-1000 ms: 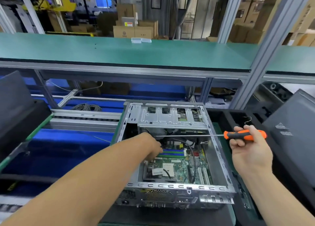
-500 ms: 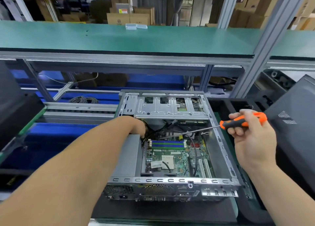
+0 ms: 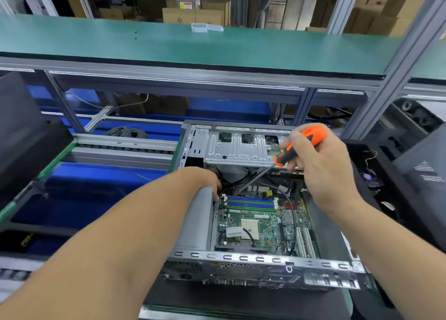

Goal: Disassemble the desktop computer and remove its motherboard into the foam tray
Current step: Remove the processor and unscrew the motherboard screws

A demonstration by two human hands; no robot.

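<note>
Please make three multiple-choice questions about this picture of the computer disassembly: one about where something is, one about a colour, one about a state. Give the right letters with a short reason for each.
1. Where does the tip of the screwdriver point?
A. At the far left corner of the motherboard, near the left hand
B. At the rear port panel
C. At the green shelf above

2. What colour is the screwdriver handle?
A. Blue and white
B. Orange and black
C. All yellow

3. What is the state of the computer case?
A. Closed with its side cover on
B. Open, with the motherboard still inside
C. Open and empty

Answers: 1 A, the shaft slants down left to the board's far left corner, beside the left hand's fingers. 2 B, the handle in the right hand is orange with black parts. 3 B, the green board lies in view inside the open case.
</note>
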